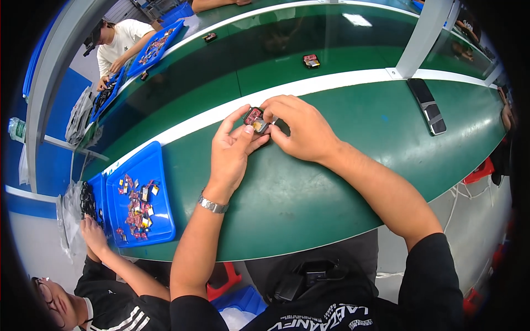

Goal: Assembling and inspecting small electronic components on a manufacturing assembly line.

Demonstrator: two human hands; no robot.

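Over the green bench (309, 204), my left hand (228, 157) grips a small open black plastic case (254, 117) between thumb and fingers. Inside the case are a red circuit board and a silver-yellow part. My right hand (303, 128) bends in from the right, with its thumb and curled fingers closed at the case's right edge. Whether those fingertips hold a smaller part I cannot make out. To the left of my left forearm, a blue tray (170, 198) carries many loose red boards with yellow and silver pieces (139, 209).
A black phone-like device (426, 105) lies at the right. Filled black cases (311, 60) sit on the green belt beyond the white rail (331, 80). A grey post (422, 44) rises far right. At left, a co-worker's hand (94, 234) reaches toward black parts (87, 199).
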